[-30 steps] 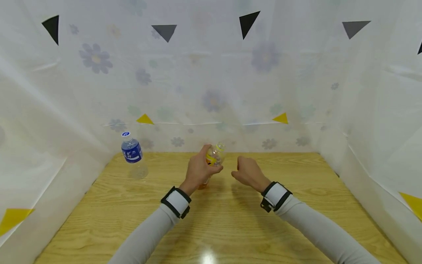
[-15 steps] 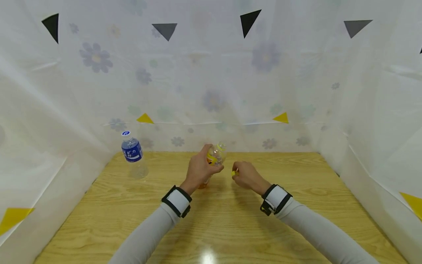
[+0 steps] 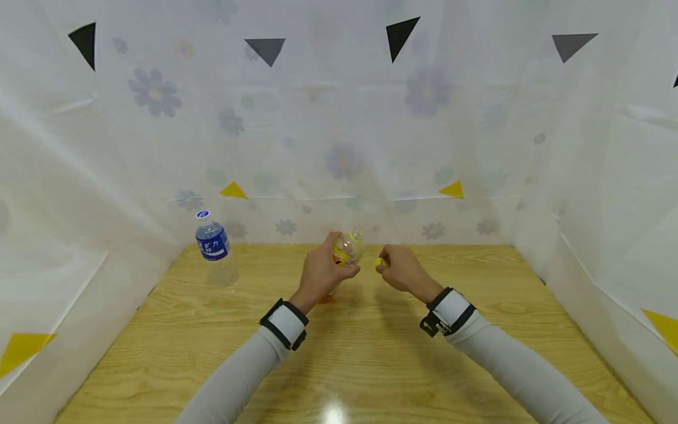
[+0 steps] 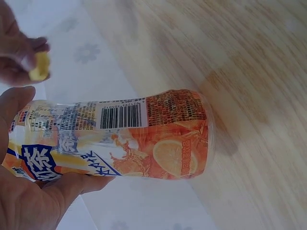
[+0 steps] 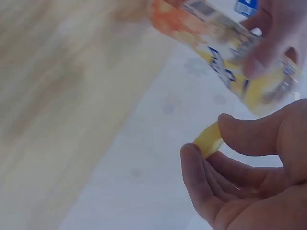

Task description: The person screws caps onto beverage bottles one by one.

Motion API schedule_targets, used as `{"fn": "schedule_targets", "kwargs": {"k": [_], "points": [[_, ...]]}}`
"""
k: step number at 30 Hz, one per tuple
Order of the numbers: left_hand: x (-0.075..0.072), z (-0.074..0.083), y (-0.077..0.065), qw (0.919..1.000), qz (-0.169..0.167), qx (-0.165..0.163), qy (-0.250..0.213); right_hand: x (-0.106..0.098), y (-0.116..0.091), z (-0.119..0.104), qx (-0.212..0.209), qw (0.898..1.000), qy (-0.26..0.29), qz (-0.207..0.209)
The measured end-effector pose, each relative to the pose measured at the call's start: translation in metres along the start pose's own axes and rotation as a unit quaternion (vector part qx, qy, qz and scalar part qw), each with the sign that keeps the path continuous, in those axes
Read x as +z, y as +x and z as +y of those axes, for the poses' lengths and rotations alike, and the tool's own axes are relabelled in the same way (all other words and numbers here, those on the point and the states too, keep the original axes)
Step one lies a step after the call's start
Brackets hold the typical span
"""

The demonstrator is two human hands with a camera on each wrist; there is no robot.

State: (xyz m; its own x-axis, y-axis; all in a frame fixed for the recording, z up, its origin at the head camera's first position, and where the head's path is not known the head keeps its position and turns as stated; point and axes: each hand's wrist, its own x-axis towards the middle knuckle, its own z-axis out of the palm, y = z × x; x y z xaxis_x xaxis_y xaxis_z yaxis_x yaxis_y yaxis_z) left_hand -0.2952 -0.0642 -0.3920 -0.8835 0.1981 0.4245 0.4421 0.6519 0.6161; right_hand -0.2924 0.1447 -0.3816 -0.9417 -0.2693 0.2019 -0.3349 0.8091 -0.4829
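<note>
My left hand (image 3: 320, 270) grips a clear plastic drink bottle (image 3: 346, 252), thumb on the near side. In the left wrist view the bottle's label (image 4: 163, 139) shows orange slices and a barcode. The bottle's neck is bare of a cap, and it leans a little to the right in the head view. Whether its base touches the table cannot be told. To the right, apart from the bottle, my right hand (image 3: 406, 271) pinches a yellow bottle cap (image 5: 209, 140) between thumb and fingers. The left wrist view also shows this yellow cap (image 4: 40, 66).
A second clear bottle (image 3: 213, 246), with a blue label and white cap, stands at the back left of the wooden table (image 3: 339, 353). Pale flowered sheeting (image 3: 339, 118) walls in the back and both sides, with black, grey and yellow triangles on it.
My right hand dipped slightly toward me, then moved up and a little right. The yellow cap, hidden in the head view at first, now shows at its fingertips. My left hand stays nearly still.
</note>
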Motion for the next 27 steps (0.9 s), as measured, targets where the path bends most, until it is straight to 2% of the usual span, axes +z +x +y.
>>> {"fn": "schedule_targets", "kwargs": {"k": [6, 12, 17, 27], "points": [[0.001, 0.0, 0.0, 1.0, -0.004, -0.003, -0.003, -0.031, 0.004, -0.019, -0.015, 0.997, 0.026, 0.066], [-0.001, -0.001, 0.0, 1.0, 0.002, 0.003, -0.007, -0.048, 0.006, -0.039, -0.066, 0.99, 0.046, 0.113], [-0.001, 0.0, 0.0, 0.9999, 0.008, 0.01, -0.005, -0.05, 0.005, -0.052, -0.097, 0.987, 0.056, 0.115], [-0.001, 0.001, -0.001, 0.9999, 0.0, 0.005, -0.013, -0.039, 0.006, -0.059, -0.11, 0.988, 0.052, 0.094]]}}
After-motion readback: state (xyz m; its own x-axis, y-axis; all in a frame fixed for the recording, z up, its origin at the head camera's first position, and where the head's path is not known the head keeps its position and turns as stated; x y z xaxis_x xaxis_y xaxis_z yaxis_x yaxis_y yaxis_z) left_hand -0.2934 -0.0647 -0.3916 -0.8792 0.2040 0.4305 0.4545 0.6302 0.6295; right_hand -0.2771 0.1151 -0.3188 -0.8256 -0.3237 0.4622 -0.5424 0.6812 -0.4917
